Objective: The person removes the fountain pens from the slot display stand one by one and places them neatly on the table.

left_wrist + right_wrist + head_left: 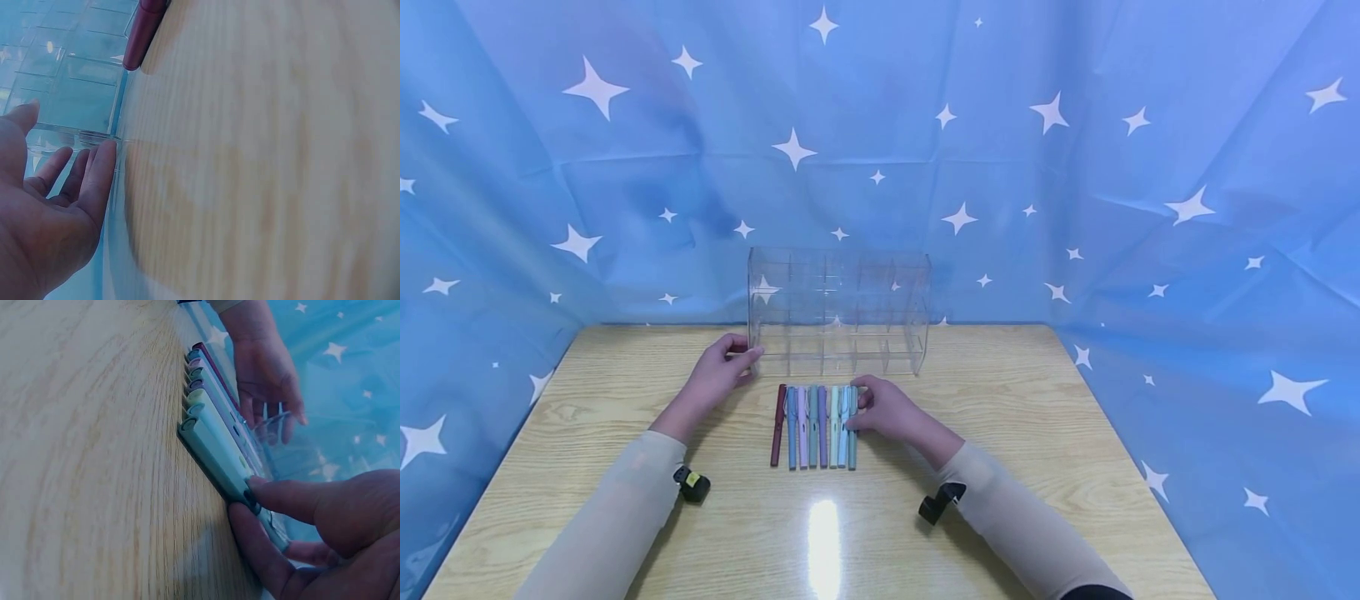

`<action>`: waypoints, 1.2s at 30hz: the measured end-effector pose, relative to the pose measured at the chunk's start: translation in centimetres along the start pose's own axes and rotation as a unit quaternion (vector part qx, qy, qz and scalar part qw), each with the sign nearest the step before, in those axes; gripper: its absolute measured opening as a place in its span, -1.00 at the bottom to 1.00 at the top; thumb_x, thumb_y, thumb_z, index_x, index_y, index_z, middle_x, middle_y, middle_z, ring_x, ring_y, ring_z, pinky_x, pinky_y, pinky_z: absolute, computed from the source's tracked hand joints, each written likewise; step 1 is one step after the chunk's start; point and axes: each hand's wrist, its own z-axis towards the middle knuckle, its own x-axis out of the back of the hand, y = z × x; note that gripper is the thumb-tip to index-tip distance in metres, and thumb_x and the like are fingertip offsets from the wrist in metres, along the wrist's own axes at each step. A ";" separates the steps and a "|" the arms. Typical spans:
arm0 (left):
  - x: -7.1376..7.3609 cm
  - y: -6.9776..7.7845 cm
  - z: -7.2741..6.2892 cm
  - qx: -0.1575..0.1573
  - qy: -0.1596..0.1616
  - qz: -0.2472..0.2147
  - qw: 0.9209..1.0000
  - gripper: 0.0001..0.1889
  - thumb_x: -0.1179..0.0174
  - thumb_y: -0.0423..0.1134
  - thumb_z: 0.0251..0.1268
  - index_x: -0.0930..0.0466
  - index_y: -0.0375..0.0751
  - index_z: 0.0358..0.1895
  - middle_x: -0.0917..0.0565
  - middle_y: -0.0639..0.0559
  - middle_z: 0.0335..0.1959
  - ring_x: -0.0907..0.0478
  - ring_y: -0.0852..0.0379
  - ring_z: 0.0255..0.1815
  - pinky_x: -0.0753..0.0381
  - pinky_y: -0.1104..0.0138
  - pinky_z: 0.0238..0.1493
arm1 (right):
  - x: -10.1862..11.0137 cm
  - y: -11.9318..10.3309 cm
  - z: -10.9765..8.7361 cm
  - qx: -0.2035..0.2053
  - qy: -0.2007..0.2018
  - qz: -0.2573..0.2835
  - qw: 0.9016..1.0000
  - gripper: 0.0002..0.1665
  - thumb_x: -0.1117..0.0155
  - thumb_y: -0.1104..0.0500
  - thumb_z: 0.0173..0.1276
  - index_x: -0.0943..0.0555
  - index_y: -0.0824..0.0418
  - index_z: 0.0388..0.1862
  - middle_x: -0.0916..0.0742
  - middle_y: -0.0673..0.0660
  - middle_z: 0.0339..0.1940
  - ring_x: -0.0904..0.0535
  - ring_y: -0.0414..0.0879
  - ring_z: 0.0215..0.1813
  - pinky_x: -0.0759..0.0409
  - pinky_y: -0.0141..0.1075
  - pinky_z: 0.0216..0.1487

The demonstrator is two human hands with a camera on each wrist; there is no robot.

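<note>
A clear acrylic organizer (838, 354) with several compartments stands at the back of the table. My left hand (722, 371) is at its lower left corner, thumb by the front and fingers loosely extended along the side (75, 206). In front of the organizer lies a row of several capped pens, from a dark red pen (778, 425) on the left, through a purple pen (822, 425), to a teal pen (852, 446) on the right. My right hand (887, 408) pinches that teal pen (212, 456) between thumb and index finger near its clip, at the row's right end.
The wooden table (1000, 383) carries all of this. A blue star-patterned curtain (880, 125) hangs behind and at both sides. A light reflection lies on the tabletop in front of the pens.
</note>
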 end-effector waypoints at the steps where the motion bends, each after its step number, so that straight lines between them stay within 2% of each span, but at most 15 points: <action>1: 0.0 0.3 -0.2 0.001 0.000 -0.002 1.000 -0.43 -0.19 -0.11 0.79 -0.34 -0.48 0.52 -0.44 -0.35 0.37 -0.51 -0.23 0.32 -0.73 0.03 0.41 | 0.0 0.0 0.0 -0.001 0.000 0.000 1.000 -0.04 -0.71 0.27 0.32 -0.43 0.39 0.61 -0.69 0.18 -0.05 -0.60 -0.03 -0.08 -0.74 -0.20 0.01; 7: -0.3 1.8 -1.1 0.009 -0.006 -0.006 1.000 -0.46 -0.18 -0.19 0.79 -0.33 -0.55 0.50 -0.43 -0.41 0.34 -0.50 -0.28 0.32 -0.69 -0.01 0.44 | -0.2 0.2 0.1 -0.007 0.006 0.010 1.000 -0.06 -0.70 0.26 0.34 -0.44 0.39 0.60 -0.69 0.17 -0.06 -0.60 -0.03 -0.08 -0.78 -0.21 -0.02; 17: -0.1 -0.3 0.2 0.002 -0.004 -0.011 1.000 -0.41 -0.21 -0.07 0.77 -0.35 -0.45 0.53 -0.44 -0.33 0.35 -0.51 -0.23 0.33 -0.75 0.09 0.37 | -0.2 0.8 -0.4 -0.009 0.013 0.087 0.996 -0.06 -0.67 0.34 0.34 -0.40 0.41 0.61 -0.67 0.25 -0.05 -0.69 0.01 -0.14 -0.91 -0.19 -0.12; 23: -0.2 -0.2 0.1 -0.003 -0.004 -0.007 1.000 -0.40 -0.25 -0.02 0.75 -0.38 -0.44 0.49 -0.46 -0.32 0.33 -0.54 -0.20 0.30 -0.78 0.16 0.33 | 0.1 1.0 -0.7 -0.001 0.019 0.091 0.996 -0.04 -0.67 0.28 0.35 -0.39 0.40 0.62 -0.68 0.26 -0.01 -0.74 0.00 -0.16 -0.90 -0.18 -0.08; 26: -0.2 -0.1 0.0 -0.002 -0.004 -0.005 1.000 -0.40 -0.25 0.00 0.74 -0.40 -0.43 0.48 -0.46 -0.32 0.33 -0.54 -0.20 0.29 -0.79 0.18 0.31 | 0.3 1.2 -0.9 0.009 0.029 0.074 0.997 -0.05 -0.69 0.22 0.35 -0.42 0.39 0.61 -0.71 0.24 0.00 -0.76 -0.01 -0.15 -0.88 -0.19 -0.05; 30: -0.2 0.1 -0.2 -0.002 -0.002 -0.002 1.000 -0.42 -0.24 -0.01 0.75 -0.40 -0.43 0.47 -0.47 -0.32 0.33 -0.55 -0.20 0.28 -0.79 0.17 0.31 | 0.7 1.6 -1.1 0.019 0.040 0.062 0.997 -0.12 -0.67 0.16 0.39 -0.46 0.36 0.57 -0.72 0.25 0.06 -0.78 -0.03 -0.14 -0.87 -0.20 -0.02; 36: -0.2 0.3 -0.5 -0.005 0.001 0.008 1.000 -0.40 -0.22 -0.01 0.76 -0.39 -0.45 0.49 -0.47 -0.33 0.34 -0.55 -0.23 0.29 -0.78 0.10 0.34 | 1.5 2.2 -1.5 0.021 0.043 0.078 0.996 -0.25 -0.63 0.15 0.44 -0.54 0.36 0.49 -0.71 0.30 0.13 -0.81 0.02 -0.14 -0.89 -0.17 -0.01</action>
